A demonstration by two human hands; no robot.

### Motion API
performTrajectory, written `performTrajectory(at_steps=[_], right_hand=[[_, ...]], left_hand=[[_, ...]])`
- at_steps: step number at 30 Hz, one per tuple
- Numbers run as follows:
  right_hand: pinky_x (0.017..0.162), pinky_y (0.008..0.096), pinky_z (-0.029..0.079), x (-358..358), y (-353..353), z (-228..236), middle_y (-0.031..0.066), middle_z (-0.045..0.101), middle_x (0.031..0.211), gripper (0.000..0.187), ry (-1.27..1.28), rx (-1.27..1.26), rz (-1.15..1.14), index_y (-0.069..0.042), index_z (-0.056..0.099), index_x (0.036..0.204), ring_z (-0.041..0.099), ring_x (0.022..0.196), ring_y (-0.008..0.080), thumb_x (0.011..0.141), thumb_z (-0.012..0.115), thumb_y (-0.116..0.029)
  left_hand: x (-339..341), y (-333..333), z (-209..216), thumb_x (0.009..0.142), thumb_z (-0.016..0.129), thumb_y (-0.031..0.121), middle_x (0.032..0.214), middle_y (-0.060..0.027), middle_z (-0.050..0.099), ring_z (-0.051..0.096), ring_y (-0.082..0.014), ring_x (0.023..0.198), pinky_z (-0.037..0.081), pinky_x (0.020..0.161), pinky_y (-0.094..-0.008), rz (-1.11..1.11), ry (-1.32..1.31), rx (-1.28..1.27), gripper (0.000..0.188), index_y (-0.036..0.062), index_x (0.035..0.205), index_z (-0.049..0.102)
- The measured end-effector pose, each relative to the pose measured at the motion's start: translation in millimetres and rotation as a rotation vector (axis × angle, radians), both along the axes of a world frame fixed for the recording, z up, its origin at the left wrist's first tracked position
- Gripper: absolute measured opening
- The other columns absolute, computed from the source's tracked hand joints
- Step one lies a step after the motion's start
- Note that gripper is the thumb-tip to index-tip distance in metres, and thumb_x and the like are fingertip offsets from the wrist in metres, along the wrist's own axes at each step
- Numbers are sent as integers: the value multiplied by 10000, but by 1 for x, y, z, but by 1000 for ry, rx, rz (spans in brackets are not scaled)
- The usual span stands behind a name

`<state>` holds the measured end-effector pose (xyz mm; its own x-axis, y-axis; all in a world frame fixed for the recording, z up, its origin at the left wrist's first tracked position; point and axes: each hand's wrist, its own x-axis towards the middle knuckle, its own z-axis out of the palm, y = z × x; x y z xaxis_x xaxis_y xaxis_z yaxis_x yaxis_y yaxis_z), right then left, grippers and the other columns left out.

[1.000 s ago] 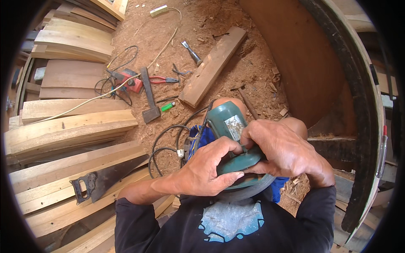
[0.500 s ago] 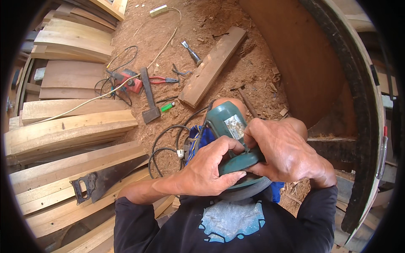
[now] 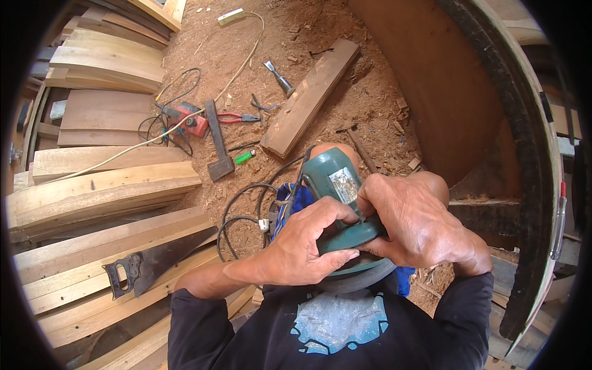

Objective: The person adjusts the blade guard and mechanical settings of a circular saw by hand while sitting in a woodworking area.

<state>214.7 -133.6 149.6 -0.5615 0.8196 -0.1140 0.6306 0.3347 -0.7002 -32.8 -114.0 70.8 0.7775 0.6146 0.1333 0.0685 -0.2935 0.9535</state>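
Note:
A green power tool, with a cylindrical motor housing, a worn silvery label and a rounded grey-black edge, rests between my knees, close to my chest. My left hand grips it from the left, thumb along the lower rim and fingers bent over the middle. From the right my right hand closes on the same part, knuckles up. Both sets of fingertips meet near the tool's centre; what exactly they pinch there is hidden. A black cable loops on the ground to the left of the tool.
Left of me lie stacked planks with a handsaw on them. On the sawdust are a hammer, red-handled pliers, a red power tool, a green lighter, a chisel and boards. A curved wooden wall stands right.
Hardly anything differs. My left forearm and the tool have shifted very slightly; both hands keep the same grip.

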Motion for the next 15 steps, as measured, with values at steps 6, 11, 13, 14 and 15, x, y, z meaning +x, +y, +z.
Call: performTrajectory(at_steps=[6,11,13,14,15], right_hand=[[763,506,501,-1,-1,-6,178,654,954,508,33,80,-48,-54,543,1116,672,931,421,764,904,-111],[786,470,530,7,1,-6,119,702,995,470,45,38,-140,-76,596,1113,714,956,358,775,916,-141],[832,480,550,21,9,-8,123,721,1044,430,91,25,-24,-77,627,1163,722,1012,371,822,872,-169],[880,501,560,26,10,-10,147,733,1099,410,88,48,12,-58,656,1222,715,1064,407,871,820,-194],[880,501,560,29,12,-15,147,733,1099,410,94,54,-3,-58,656,1222,715,1064,407,871,820,-194]], left_hand=[[0,-6,8,877,841,115,1098,-205,686,733,-389,988,593,851,-442,89,120,138,451,-20,1244,617],[2,-7,5,884,834,125,1036,-215,711,753,-401,904,605,762,-436,124,62,306,416,-18,1219,633],[1,-5,8,886,829,128,1004,-211,719,760,-395,874,605,735,-430,130,68,329,400,-15,1208,640],[-1,-2,11,891,821,129,965,-208,720,762,-388,832,604,711,-427,156,98,356,382,-13,1199,645],[-2,1,13,895,812,131,926,-205,721,765,-381,790,603,686,-425,178,127,387,365,-11,1189,650]])
